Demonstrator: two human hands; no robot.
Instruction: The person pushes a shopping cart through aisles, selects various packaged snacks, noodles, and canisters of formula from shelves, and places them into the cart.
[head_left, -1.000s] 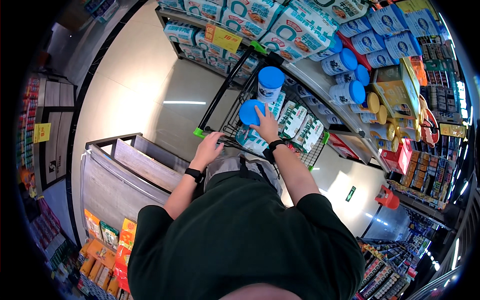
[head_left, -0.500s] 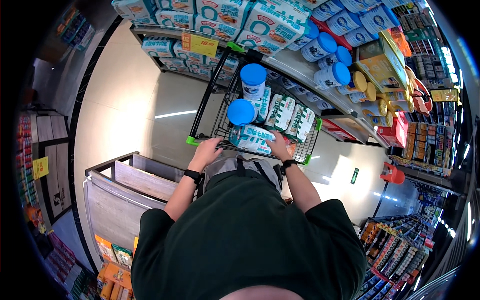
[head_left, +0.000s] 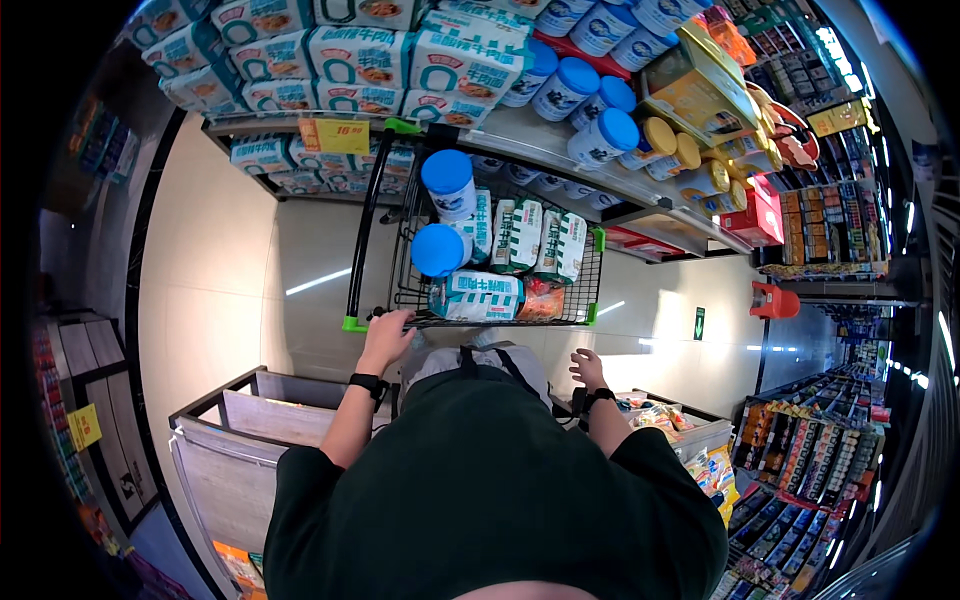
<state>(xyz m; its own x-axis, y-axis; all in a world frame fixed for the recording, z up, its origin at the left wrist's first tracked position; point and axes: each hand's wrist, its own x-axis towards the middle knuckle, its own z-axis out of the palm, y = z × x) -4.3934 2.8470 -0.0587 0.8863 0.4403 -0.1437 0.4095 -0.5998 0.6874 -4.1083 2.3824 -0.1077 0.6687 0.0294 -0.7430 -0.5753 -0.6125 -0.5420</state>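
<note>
Since a second ago the right hand (head_left: 588,368) has come off the blue-lidded tub (head_left: 439,250) and dropped back beside the body, open and holding nothing, apart from the cart. Left hand (head_left: 388,334) now rests closed around the handle bar at the near left corner of the shopping cart (head_left: 478,300), next to its green end cap.

With only one hand on one end of the bar, I think the cart could swing sideways when pushed and bump the shelf (head_left: 560,150) just ahead. The upright tub (head_left: 449,183) with a blue lid stands tall among loose packs, so a jolt may tip it over.

Inside the basket lie white and teal cartons (head_left: 530,235), some upright, one on its side at the near edge, beside a small red and orange pack (head_left: 543,300). On the shelf, stacked white and teal boxes (head_left: 360,55) fill the left; a yellow price tag (head_left: 335,135) hangs under them. Further right stand blue-lidded cans (head_left: 610,130), then yellow-lidded ones (head_left: 665,145). A green exit sign (head_left: 699,323) sits low on the right.
</note>
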